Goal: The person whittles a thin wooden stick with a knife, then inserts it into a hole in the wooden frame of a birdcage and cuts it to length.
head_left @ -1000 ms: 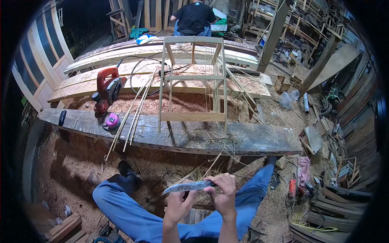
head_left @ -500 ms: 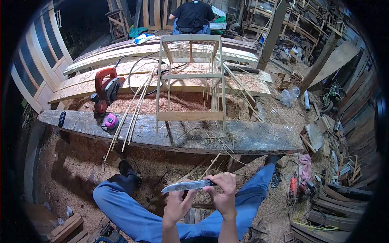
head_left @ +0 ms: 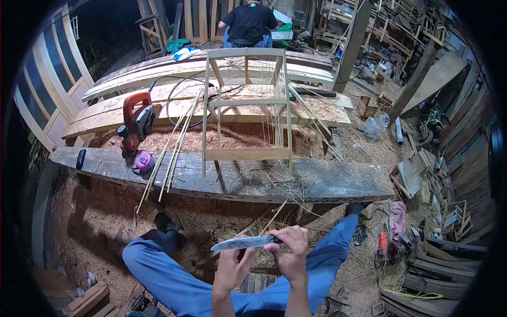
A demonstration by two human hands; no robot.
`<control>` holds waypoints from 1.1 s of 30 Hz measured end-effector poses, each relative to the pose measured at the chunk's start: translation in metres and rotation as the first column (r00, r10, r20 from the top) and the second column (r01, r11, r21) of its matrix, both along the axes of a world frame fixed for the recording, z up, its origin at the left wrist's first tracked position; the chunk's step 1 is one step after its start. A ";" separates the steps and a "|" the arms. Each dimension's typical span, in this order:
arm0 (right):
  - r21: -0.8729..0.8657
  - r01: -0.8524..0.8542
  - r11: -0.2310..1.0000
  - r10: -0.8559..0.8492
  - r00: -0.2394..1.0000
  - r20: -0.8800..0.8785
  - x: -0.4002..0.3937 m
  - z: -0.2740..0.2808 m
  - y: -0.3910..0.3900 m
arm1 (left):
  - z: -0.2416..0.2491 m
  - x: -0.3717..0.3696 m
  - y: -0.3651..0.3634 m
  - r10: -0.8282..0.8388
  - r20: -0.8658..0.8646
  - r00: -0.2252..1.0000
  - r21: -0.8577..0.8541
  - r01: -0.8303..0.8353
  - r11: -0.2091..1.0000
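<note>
My right hand (head_left: 290, 247) grips a knife (head_left: 240, 243) by its dark handle, the blade pointing left. Behind and below the blade is my left hand (head_left: 231, 270), its fingers bent and partly hidden by the steel; what they pinch I cannot make out. A thin pale strip (head_left: 275, 214) slants up just beyond the knife, its lower end hidden. On the thick plank bench (head_left: 338, 178) ahead stands an open wooden frame (head_left: 247, 154) with thin upright rods along its right side. Long slender sticks (head_left: 177, 150) lean over the bench to its left.
A red power planer (head_left: 138, 119), a pink tape measure (head_left: 143, 161) and a small black object (head_left: 81, 158) sit left on the bench. Shavings cover the floor. A person in black (head_left: 248, 24) sits at the back. Scrap wood (head_left: 443, 274) lies right.
The view has shifted very slightly. Both hands and the knife keep nearly the same pose.
</note>
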State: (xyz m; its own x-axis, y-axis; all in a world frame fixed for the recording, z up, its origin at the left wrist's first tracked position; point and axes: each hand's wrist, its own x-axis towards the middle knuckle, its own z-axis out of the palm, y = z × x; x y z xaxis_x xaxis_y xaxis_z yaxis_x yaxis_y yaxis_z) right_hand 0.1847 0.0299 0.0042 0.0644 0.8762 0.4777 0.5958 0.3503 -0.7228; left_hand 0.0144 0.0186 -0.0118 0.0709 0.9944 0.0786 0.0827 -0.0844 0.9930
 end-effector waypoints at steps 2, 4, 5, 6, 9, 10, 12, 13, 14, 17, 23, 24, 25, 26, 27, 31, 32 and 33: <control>-0.004 0.012 1.000 -0.012 1.000 -0.001 0.000 0.001 0.001 | -0.001 -0.004 -0.001 -0.023 -0.075 0.997 -0.104 0.015 0.994; -0.005 0.013 1.000 -0.013 1.000 -0.008 0.001 0.002 0.001 | 0.004 -0.002 0.000 -0.016 -0.060 0.998 -0.108 0.009 0.994; -0.007 0.014 1.000 -0.014 1.000 -0.008 0.002 0.002 0.001 | 0.006 -0.001 0.001 -0.010 -0.044 0.999 -0.111 0.005 0.994; -0.006 0.017 1.000 -0.017 1.000 -0.001 0.003 0.001 0.001 | 0.005 -0.002 0.001 -0.012 -0.043 0.999 -0.112 0.007 0.994; -0.002 0.038 0.999 -0.038 0.999 0.014 0.006 -0.004 0.000 | 0.006 -0.005 0.000 -0.078 -0.100 0.992 -0.172 0.060 0.983; 0.005 0.056 0.998 -0.056 0.998 0.023 0.008 -0.006 0.000 | 0.011 -0.003 0.001 -0.067 -0.101 0.993 -0.175 0.049 0.983; 0.013 0.117 0.993 -0.117 0.992 0.044 0.019 -0.012 0.003 | 0.019 -0.001 0.004 -0.058 -0.103 0.993 -0.177 0.039 0.983; 0.020 0.175 0.984 -0.176 0.983 0.062 0.024 -0.013 0.003 | 0.022 -0.002 0.005 -0.042 -0.072 0.997 -0.172 0.029 0.985; 0.028 0.200 0.979 -0.202 0.975 0.096 0.029 -0.014 0.002 | 0.024 -0.002 0.005 -0.025 -0.040 0.999 -0.168 0.018 0.986; 0.023 0.372 0.928 -0.372 0.920 0.126 0.044 -0.020 0.002 | 0.026 -0.008 0.004 0.011 0.011 1.000 -0.203 -0.008 0.979; -0.063 0.607 0.792 -0.604 0.794 0.067 0.070 -0.026 -0.004 | 0.025 -0.024 0.002 -0.003 -0.037 0.999 -0.229 -0.005 0.973; -0.050 0.567 0.822 -0.567 0.824 0.027 0.064 -0.025 -0.003 | 0.023 -0.020 0.004 0.003 -0.093 0.996 -0.225 -0.024 0.974; -0.037 0.504 0.863 -0.505 0.862 -0.052 0.057 -0.023 -0.001 | 0.022 -0.017 0.007 0.008 -0.151 0.988 -0.219 -0.042 0.975; -0.093 0.445 0.890 -0.454 0.882 -0.127 0.050 -0.021 -0.001 | 0.022 -0.011 0.007 0.026 -0.152 0.988 -0.204 -0.057 0.977; -0.144 0.379 0.914 -0.403 0.892 -0.205 0.042 -0.019 -0.001 | 0.018 -0.009 0.008 0.023 -0.154 0.988 -0.202 -0.055 0.978; -0.201 0.235 0.951 -0.297 0.878 -0.376 0.016 -0.002 -0.002 | 0.020 -0.002 0.010 0.158 -0.467 0.870 0.140 -0.103 0.985; -0.246 0.205 0.947 -0.279 0.905 -0.322 0.012 0.001 -0.003 | 0.021 -0.002 0.011 0.143 -0.528 0.837 0.173 -0.059 0.983; -0.293 0.177 0.940 -0.258 0.928 -0.267 0.010 0.003 -0.003 | 0.021 -0.003 0.011 0.130 -0.586 0.800 0.203 -0.011 0.979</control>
State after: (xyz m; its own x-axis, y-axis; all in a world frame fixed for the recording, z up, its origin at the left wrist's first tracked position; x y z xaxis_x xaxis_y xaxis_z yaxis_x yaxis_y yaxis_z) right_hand 0.1945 0.0264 0.0070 0.3711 0.9138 0.1650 0.3793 0.0130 -0.9252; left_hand 0.0118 0.0293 0.0097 0.0930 0.9706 0.2221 0.6627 -0.2268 0.7137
